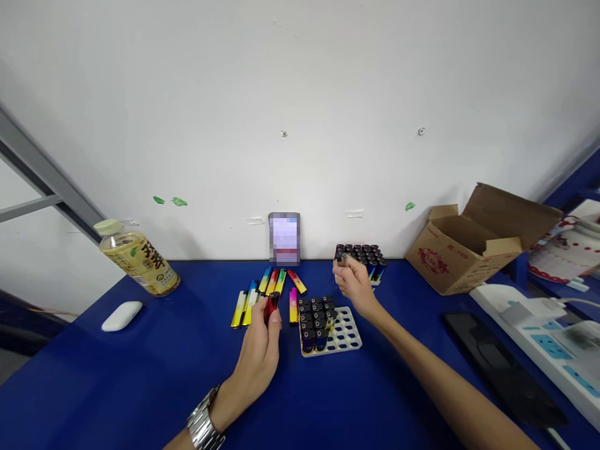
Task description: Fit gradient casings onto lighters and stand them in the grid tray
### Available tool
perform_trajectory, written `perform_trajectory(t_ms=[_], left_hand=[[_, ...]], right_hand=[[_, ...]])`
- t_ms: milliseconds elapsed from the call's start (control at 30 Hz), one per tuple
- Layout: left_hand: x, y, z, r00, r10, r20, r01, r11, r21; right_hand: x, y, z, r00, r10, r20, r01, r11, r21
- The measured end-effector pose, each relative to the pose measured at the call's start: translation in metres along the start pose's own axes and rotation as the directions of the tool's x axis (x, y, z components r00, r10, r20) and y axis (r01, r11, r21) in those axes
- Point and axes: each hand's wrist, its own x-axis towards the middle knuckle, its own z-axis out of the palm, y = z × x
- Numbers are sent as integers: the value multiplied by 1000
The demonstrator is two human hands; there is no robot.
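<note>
My left hand (261, 340), with a metal watch on its wrist, grips a red lighter (270, 306) upright, its black top showing. My right hand (354, 281) is closed around a lighter with a dark metal-and-black top (341, 257); its body is mostly hidden by my fingers. That hand is in front of the left side of a full rack of dark-topped lighters (370, 256). Between my hands lies a white plastic tray with holes (344, 337), its left part filled with several upright lighters (308, 340). Multicoloured lighters (240, 306) lie loose behind my left hand.
A phone with a blurred screen (285, 237) leans on the wall. At left are a drink bottle (140, 259) and a white earbud case (122, 316). At right stand an open cardboard box (450, 262), a black phone (501, 369) and a white power strip (539, 337).
</note>
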Motion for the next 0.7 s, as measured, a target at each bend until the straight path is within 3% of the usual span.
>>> perform_trajectory(t_ms=[167,333,433,567,700], left_hand=[[0,3,1,997,-64,51,67,996,-61],[0,0,3,996,-65,65,72,991,-114],[0,-1,2,993,-62,95,73,991,-109],[0,-1,2,994,-64,86,72,993,-98],[0,1,2,994,-62,85,71,992,-101]], right_hand=[[-13,27,5,989,137,-50,-130,984,122],[-11,27,2,964,265,-35,-248,936,251],[-10,29,-1,969,221,-109,-189,950,249],[-9,41,-3,967,135,-217,-112,987,116],[-9,47,-4,965,125,-232,-108,991,82]])
